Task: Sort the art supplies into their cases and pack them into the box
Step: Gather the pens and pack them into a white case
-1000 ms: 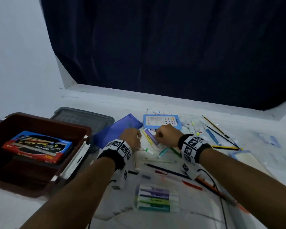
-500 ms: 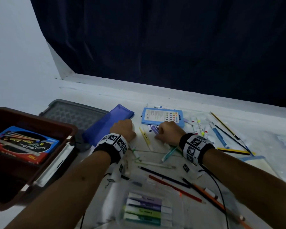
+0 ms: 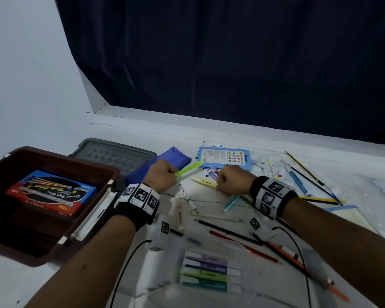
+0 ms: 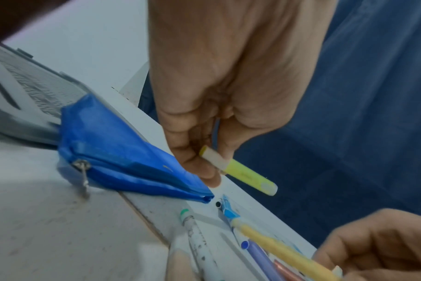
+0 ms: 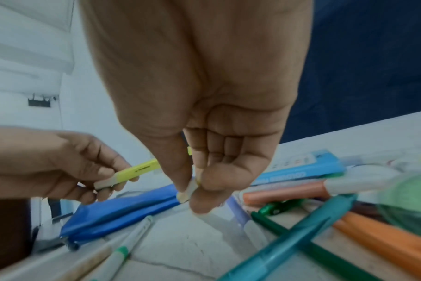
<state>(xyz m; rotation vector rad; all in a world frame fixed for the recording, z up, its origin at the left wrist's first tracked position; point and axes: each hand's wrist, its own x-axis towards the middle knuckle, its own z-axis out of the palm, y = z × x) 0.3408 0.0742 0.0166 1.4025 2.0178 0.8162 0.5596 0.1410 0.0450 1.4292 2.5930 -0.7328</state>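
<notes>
My left hand (image 3: 173, 174) grips the white end of a lime-yellow highlighter (image 3: 189, 168), lifted off the table and pointing toward the blue zip pouch (image 3: 167, 157). In the left wrist view the highlighter (image 4: 246, 172) sticks out from the fingers just right of the pouch (image 4: 123, 157). My right hand (image 3: 220, 184) pinches the end of a pale yellow highlighter (image 3: 206, 181) that lies on the table; the pinch (image 5: 189, 188) shows in the right wrist view. The brown box (image 3: 93, 167) stands open at the left with a flat pencil box (image 3: 51, 192) inside.
A grey lid (image 3: 113, 154) lies behind the box. A light blue pencil case (image 3: 225, 157) sits beyond my hands. Several loose pens, pencils and markers are scattered around, with a clear pack of highlighters (image 3: 209, 272) near me. A dark curtain hangs behind.
My left hand has picked the lime-yellow highlighter up off the table. My right hand has closed on the end of the pale yellow highlighter. The head view has tilted slightly.
</notes>
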